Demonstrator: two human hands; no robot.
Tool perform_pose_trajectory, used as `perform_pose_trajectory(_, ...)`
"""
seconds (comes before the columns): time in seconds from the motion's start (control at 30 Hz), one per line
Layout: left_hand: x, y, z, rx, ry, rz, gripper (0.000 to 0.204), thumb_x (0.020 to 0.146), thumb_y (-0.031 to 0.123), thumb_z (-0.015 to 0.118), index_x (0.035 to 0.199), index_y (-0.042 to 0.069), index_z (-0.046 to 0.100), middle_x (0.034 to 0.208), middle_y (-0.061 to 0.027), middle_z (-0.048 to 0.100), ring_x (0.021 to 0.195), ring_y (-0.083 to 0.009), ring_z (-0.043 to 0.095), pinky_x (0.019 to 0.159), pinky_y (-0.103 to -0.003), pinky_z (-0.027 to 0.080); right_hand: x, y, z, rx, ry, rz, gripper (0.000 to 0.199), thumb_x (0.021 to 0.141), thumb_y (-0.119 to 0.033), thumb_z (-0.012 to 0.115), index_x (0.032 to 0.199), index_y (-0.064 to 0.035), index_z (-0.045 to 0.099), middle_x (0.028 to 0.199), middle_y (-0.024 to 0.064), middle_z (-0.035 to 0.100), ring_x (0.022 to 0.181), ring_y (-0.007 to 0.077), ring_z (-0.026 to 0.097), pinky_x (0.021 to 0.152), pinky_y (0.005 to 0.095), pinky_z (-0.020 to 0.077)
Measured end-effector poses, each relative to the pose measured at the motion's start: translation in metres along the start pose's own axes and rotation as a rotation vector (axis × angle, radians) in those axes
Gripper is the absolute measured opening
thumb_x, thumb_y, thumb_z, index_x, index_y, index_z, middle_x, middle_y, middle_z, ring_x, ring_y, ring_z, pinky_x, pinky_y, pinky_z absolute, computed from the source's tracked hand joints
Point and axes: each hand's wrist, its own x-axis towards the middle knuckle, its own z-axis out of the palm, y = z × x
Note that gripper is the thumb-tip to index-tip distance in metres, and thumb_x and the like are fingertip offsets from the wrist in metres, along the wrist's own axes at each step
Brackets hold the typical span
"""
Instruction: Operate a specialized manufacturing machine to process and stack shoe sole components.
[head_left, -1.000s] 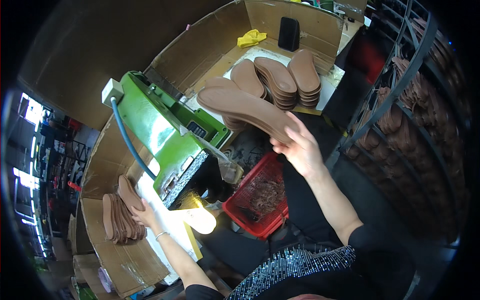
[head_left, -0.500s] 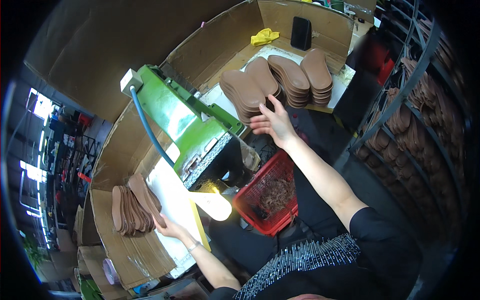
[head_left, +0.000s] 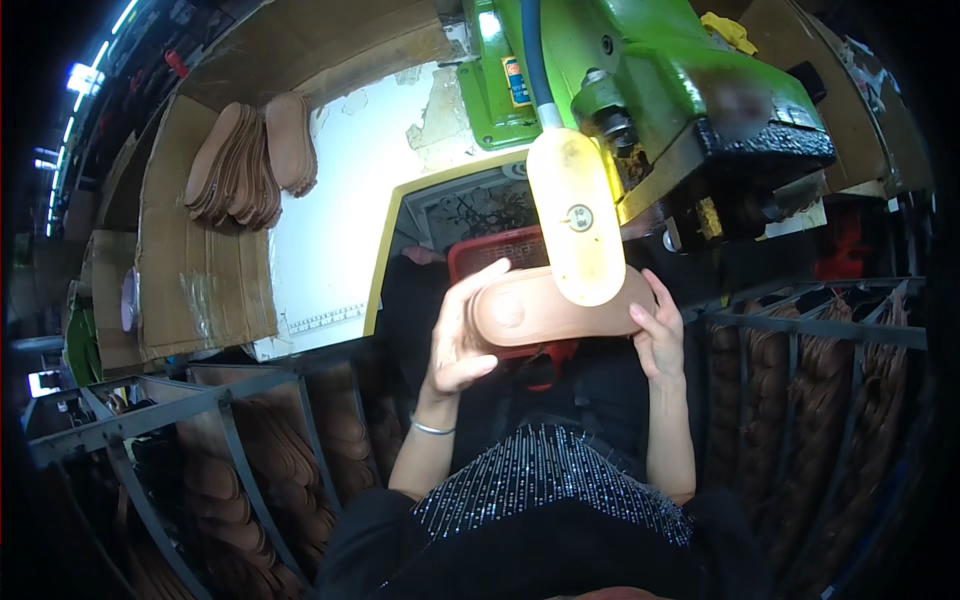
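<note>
A brown shoe insole (head_left: 510,312) is held level in front of my body, its far edge partly covered by the glowing lamp head. My left hand (head_left: 455,335) cups its left end; the fingers lie along the rounded edge and the thumb stands off below. At the other end my right hand (head_left: 658,325) grips the insole between thumb and fingers. Right above it hangs the long yellow-white lamp (head_left: 575,215) on a blue flexible neck. More brown insoles (head_left: 228,165) lean in stacks at the left, with a separate small stack (head_left: 291,145) beside them.
A green machine (head_left: 690,70) with a black head stands beyond the lamp. The white table (head_left: 340,230) has a yellow edge and cardboard walls (head_left: 205,290). A red basket (head_left: 490,250) sits below my hands. Metal racks (head_left: 170,415) of insoles stand on both sides.
My view has swung round to the left. The right hand has left the far stacks, and both hands have come together at one insole under the lamp.
</note>
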Motion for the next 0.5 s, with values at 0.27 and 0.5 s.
perform_pose_trajectory(0.27, 0.0, -0.072, 0.059, -0.1, 0.235, -0.309, 0.043, 0.08, 0.001, 0.065, 0.119, -0.007, 0.05, 0.113, -0.0129, 0.058, 0.102, -0.0177, 0.057, 0.091, -0.031, 0.045, -0.065, 0.042, -0.059, -0.157, -0.069, 0.225, 0.048, 0.065, 0.005, 0.074, 0.11, 0.0028, 0.058, 0.106, 0.0093, 0.063, 0.099, 0.017, 0.059, 0.089, 0.0308, 0.0464)
perform_pose_trajectory(0.5, 0.057, -0.061, 0.095, 0.626, 0.228, -0.041, 0.017, 0.079, 0.013, 0.071, 0.074, -0.001, 0.062, 0.065, -0.0006, 0.059, 0.057, -0.0041, 0.048, 0.05, -0.023, 0.04, -0.072, 0.06, -0.018, 0.068, -0.177, 0.245, 0.069, 0.069, 0.005, 0.073, 0.129, -0.0005, 0.04, 0.122, 0.0093, 0.05, 0.11, 0.0191, 0.052, 0.094, 0.0326, 0.0432)
